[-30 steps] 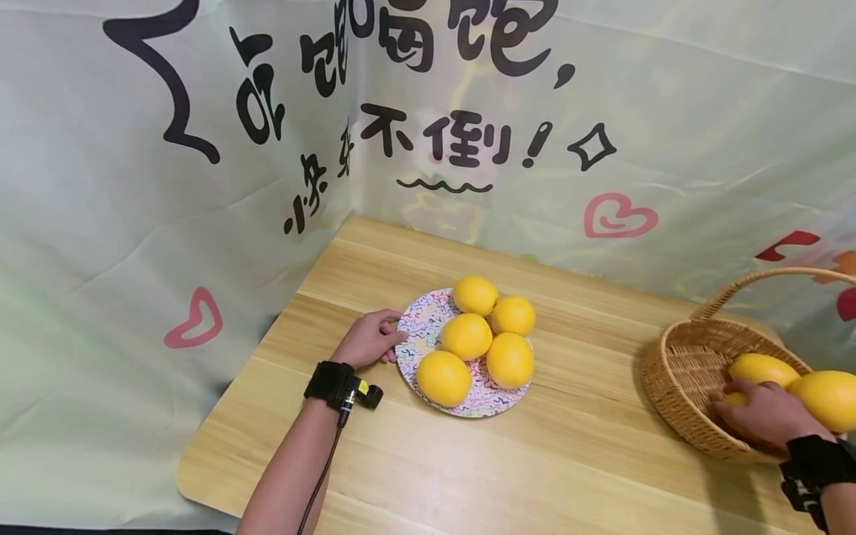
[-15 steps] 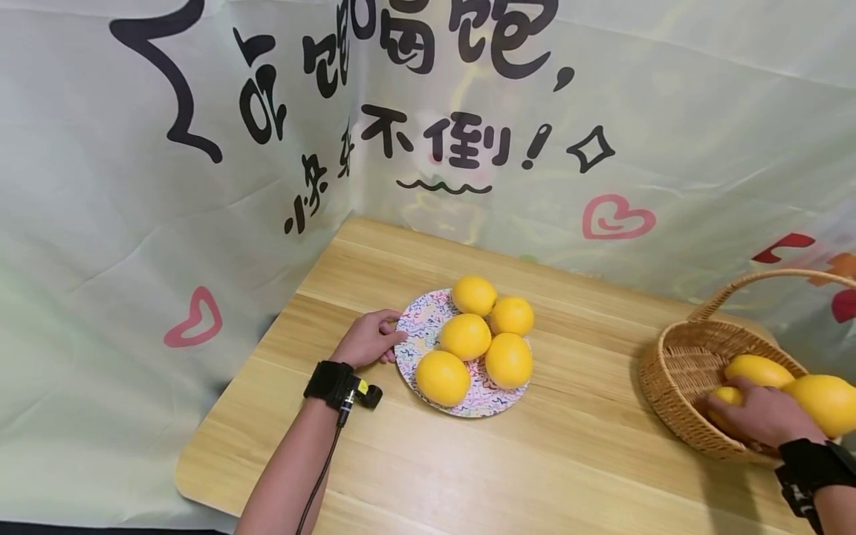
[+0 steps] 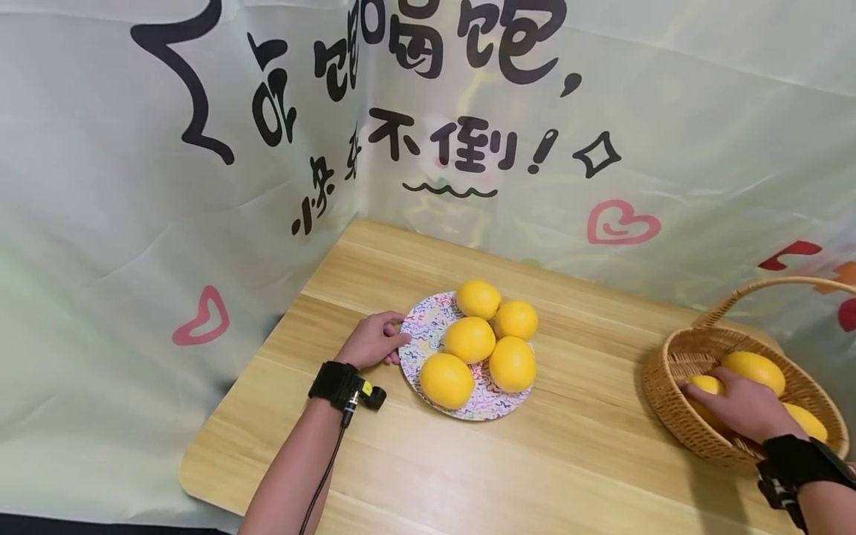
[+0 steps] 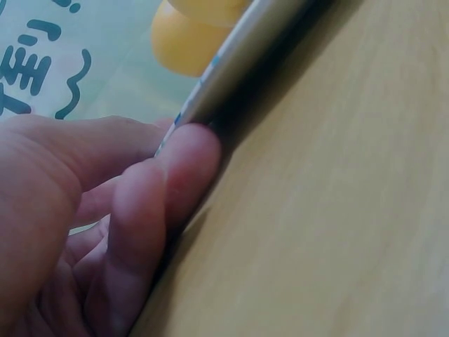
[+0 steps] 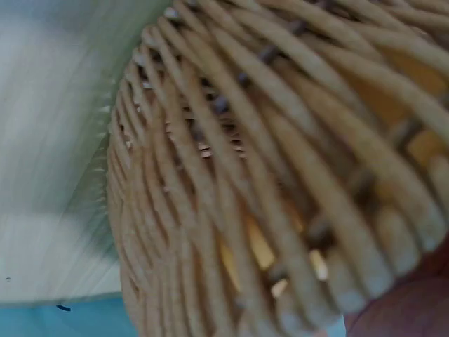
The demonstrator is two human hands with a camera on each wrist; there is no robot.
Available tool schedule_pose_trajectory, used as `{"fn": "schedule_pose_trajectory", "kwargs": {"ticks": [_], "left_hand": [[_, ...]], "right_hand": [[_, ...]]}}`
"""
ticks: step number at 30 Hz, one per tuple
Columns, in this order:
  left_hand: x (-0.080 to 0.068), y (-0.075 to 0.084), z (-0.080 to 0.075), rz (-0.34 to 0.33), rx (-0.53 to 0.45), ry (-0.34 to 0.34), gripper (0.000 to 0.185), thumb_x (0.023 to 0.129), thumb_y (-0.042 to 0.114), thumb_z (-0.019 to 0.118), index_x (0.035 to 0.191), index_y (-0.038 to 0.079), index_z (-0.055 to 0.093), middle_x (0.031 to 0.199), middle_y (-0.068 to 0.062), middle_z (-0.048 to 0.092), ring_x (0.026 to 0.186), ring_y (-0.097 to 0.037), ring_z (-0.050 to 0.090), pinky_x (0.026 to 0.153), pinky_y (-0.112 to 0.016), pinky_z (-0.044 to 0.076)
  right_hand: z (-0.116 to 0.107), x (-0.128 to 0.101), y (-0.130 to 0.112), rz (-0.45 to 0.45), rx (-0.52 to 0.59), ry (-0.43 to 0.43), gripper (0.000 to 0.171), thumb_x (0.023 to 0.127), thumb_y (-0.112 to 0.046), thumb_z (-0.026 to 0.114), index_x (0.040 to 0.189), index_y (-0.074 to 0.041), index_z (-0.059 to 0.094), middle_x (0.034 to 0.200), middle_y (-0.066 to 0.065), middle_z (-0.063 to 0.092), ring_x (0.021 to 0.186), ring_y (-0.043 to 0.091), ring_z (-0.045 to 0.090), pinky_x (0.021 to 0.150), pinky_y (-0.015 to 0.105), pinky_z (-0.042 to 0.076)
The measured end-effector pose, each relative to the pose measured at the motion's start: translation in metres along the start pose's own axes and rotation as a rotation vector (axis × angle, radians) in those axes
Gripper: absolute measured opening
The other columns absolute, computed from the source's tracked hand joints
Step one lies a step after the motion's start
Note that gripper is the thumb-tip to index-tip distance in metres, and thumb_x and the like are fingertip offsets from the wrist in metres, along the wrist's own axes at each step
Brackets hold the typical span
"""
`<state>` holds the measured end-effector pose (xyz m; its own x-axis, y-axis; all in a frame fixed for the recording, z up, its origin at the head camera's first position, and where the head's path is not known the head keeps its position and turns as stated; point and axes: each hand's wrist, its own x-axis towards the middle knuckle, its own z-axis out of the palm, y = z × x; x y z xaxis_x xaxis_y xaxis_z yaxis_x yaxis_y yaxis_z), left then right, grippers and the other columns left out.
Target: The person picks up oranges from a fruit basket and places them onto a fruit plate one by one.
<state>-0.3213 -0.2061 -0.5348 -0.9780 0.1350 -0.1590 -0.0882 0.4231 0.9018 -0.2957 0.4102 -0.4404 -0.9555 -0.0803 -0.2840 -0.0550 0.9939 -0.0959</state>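
- Head view: left hand (image 3: 371,340) pinches the plate (image 3: 428,319) by its edge; five fruits (image 3: 470,339) sit on it;
- right hand (image 3: 752,405) grips one fruit (image 3: 707,384) inside the basket (image 3: 669,416); two more fruits (image 3: 753,371) lie there beside the hand.

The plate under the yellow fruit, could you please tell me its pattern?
The plate is white with multicoloured squiggles; the head view shows it best.

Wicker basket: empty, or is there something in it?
Not empty: the head view shows at least three yellow fruits inside the basket, one held by the right hand.
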Motion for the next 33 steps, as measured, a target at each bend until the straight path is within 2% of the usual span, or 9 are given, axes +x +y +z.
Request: {"fn": "schedule_pose_trajectory", "kwargs": {"ticks": [8,11,15,18,22,25,28,33], "left_hand": [[0.001,0.000,0.001,0.013,0.014,0.002,0.053,0.098,0.026,0.072,0.146,0.010,0.056,0.088,-0.004,0.072,0.058,-0.017,0.069,0.057,-0.029,0.060],[0.000,0.001,0.001,0.012,0.016,0.002,0.053,0.098,0.026,0.072,0.146,0.010,0.056,0.088,-0.005,0.072,0.058,-0.017,0.069,0.057,-0.029,0.060],[0.000,0.001,0.001,0.006,0.016,0.005,0.054,0.098,0.025,0.072,0.147,0.011,0.055,0.088,-0.005,0.071,0.058,-0.016,0.068,0.057,-0.028,0.059],[-0.001,0.001,0.001,0.002,0.011,0.007,0.054,0.098,0.024,0.072,0.147,0.011,0.055,0.088,-0.005,0.071,0.058,-0.016,0.068,0.057,-0.028,0.059],[-0.002,0.001,0.001,0.001,0.006,0.008,0.054,0.098,0.024,0.073,0.147,0.011,0.056,0.088,-0.005,0.071,0.058,-0.017,0.068,0.057,-0.029,0.059],[-0.002,0.001,0.001,0.002,0.008,0.008,0.054,0.098,0.024,0.072,0.147,0.011,0.056,0.088,-0.005,0.071,0.058,-0.016,0.068,0.057,-0.028,0.059],[-0.002,0.001,0.001,0.005,0.013,0.008,0.053,0.098,0.024,0.072,0.147,0.011,0.056,0.087,-0.004,0.071,0.057,-0.016,0.068,0.056,-0.028,0.059],[-0.002,0.001,0.001,0.021,0.028,0.009,0.053,0.098,0.025,0.072,0.146,0.009,0.056,0.083,-0.003,0.071,0.056,-0.015,0.068,0.056,-0.027,0.058]], "right_hand": [[-0.006,-0.004,-0.007,0.070,-0.020,0.049,0.097,0.101,-0.067,0.047,0.135,0.024,0.043,0.112,0.045,0.060,0.089,0.058,0.061,0.070,0.060,0.050],[-0.010,-0.007,-0.009,0.077,-0.031,0.064,0.100,0.101,-0.068,0.048,0.136,0.025,0.040,0.112,0.047,0.058,0.090,0.061,0.060,0.071,0.062,0.049],[-0.018,-0.010,-0.012,0.066,-0.018,0.100,0.100,0.102,-0.066,0.047,0.139,0.027,0.036,0.108,0.047,0.058,0.085,0.057,0.059,0.074,0.063,0.047],[-0.023,-0.012,-0.015,0.059,-0.002,0.135,0.101,0.103,-0.064,0.046,0.141,0.028,0.031,0.110,0.048,0.054,0.086,0.055,0.056,0.077,0.064,0.046],[-0.029,-0.014,-0.023,0.064,0.022,0.208,0.101,0.104,-0.063,0.045,0.147,0.025,0.025,0.125,0.051,0.039,0.101,0.063,0.045,0.086,0.072,0.040],[-0.034,-0.015,-0.030,0.073,0.046,0.275,0.099,0.103,-0.063,0.047,0.150,0.021,0.025,0.130,0.049,0.034,0.107,0.065,0.038,0.089,0.076,0.035],[-0.040,-0.014,-0.039,0.070,0.048,0.344,0.093,0.102,-0.062,0.052,0.148,0.016,0.033,0.125,0.046,0.041,0.101,0.059,0.043,0.083,0.070,0.039],[-0.048,-0.010,-0.058,0.062,0.047,0.409,0.086,0.100,-0.062,0.054,0.144,0.011,0.039,0.120,0.040,0.046,0.095,0.052,0.046,0.074,0.059,0.041]]}}
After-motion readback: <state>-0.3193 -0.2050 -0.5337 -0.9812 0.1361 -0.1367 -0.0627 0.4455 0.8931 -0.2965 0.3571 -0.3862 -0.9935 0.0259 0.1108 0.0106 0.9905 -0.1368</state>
